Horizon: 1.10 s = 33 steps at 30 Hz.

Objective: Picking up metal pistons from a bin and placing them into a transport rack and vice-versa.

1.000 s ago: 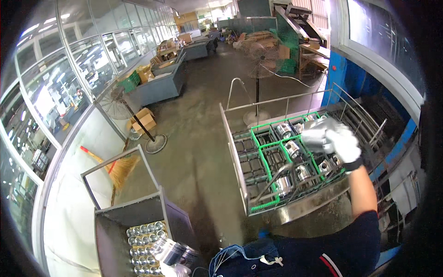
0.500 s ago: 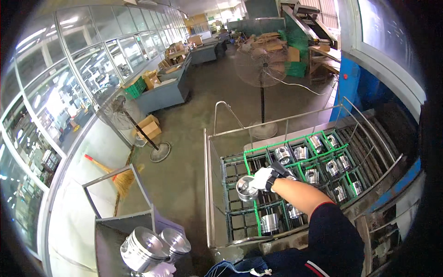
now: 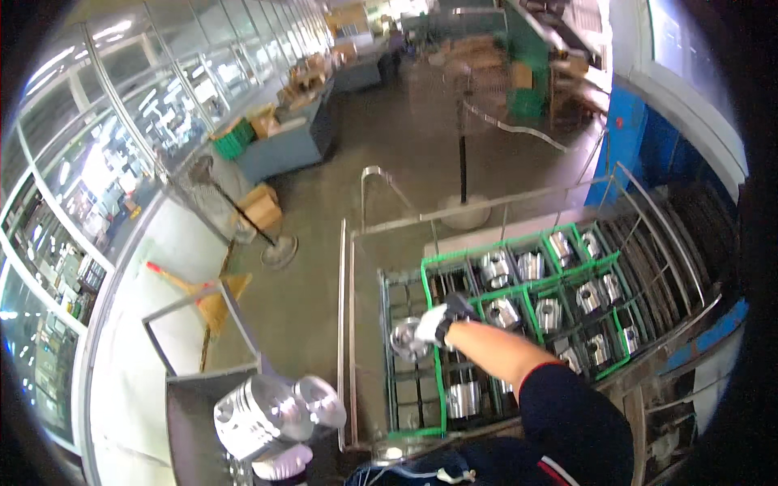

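My right hand point(image 3: 431, 326), in a white glove with a dark wristband, grips a silver piston point(image 3: 408, 340) at the left end of the rack. The piston sits low, over the rack's leftmost cells. At the lower left, my gloved left hand point(image 3: 282, 464) is closed at the underside of two shiny pistons, a large one point(image 3: 255, 417) and another point(image 3: 321, 402) beside it. Its fingers are partly hidden. Several pistons point(image 3: 548, 314) stand in separate cells of the dark rack point(image 3: 389, 296), which is edged with green strips.
A metal rail frame point(image 3: 347, 324) surrounds the rack. Under the left-hand pistons is a grey metal bin point(image 3: 190, 413) with an upright frame. Beyond lie a broom point(image 3: 215, 312), a cardboard box point(image 3: 259, 206), two pedestal fans point(image 3: 279, 251) and a grey bench point(image 3: 284, 150). A blue machine point(image 3: 620, 138) stands right.
My right hand has moved left and lowered the piston toward the rack's leftmost cells. The pistons at my left hand have risen slightly and tilted. The whole view has shifted a little.
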Tool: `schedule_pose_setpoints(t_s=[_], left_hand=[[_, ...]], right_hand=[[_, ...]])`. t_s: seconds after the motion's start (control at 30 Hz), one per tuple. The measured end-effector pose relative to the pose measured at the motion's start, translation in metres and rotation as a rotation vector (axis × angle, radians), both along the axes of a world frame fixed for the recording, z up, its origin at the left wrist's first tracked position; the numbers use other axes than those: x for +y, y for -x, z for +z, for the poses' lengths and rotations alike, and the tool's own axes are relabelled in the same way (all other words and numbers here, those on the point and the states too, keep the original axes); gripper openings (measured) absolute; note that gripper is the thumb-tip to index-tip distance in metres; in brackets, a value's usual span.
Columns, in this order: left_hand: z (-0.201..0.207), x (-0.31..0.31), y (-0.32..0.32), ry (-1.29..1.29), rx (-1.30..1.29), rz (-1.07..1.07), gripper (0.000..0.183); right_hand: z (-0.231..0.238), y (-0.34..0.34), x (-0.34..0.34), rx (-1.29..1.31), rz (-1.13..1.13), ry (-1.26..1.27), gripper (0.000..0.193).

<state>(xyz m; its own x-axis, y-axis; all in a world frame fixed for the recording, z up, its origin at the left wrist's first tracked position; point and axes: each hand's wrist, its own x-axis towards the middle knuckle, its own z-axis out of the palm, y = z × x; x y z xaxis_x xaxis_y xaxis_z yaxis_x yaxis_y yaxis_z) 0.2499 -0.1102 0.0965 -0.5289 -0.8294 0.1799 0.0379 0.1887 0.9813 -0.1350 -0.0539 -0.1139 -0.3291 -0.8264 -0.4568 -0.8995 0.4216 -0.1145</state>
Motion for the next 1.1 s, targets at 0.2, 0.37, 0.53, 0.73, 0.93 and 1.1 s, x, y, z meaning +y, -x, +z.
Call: schedule_pose_setpoints(t_s=[0.2, 0.37, 0.53, 0.73, 0.93, 1.1], left_hand=[[-0.055, -0.034, -0.054, 0.209, -0.127, -0.172, 0.055], [-0.038, -0.024, -0.034, 1.081, -1.266, 0.247, 0.072], [-0.041, -0.019, -0.022, 0.708, -0.835, 0.286, 0.061], [0.04, -0.005, 0.099, 1.458, -0.744, 0.185, 0.043], [0.034, -0.003, 0.133, 0.13, -0.281, -0.272, 0.067], [0.045, 0.012, 0.214, -0.358, -0.209, -0.411, 0.043]], right_hand=[[0.064, 0.01, 0.017, -0.172, -0.237, 0.017, 0.048], [0.023, 0.028, 0.0, -0.222, -0.037, -0.016, 0.057], [-0.006, 0.035, -0.005, -0.205, 0.041, -0.041, 0.055], [0.014, 0.037, 0.024, -0.377, -0.347, 0.013, 0.058], [0.073, 0.039, 0.058, -0.263, -0.125, 0.57, 0.056], [0.193, 0.053, 0.093, -1.47, -0.184, 0.918, 0.06]])
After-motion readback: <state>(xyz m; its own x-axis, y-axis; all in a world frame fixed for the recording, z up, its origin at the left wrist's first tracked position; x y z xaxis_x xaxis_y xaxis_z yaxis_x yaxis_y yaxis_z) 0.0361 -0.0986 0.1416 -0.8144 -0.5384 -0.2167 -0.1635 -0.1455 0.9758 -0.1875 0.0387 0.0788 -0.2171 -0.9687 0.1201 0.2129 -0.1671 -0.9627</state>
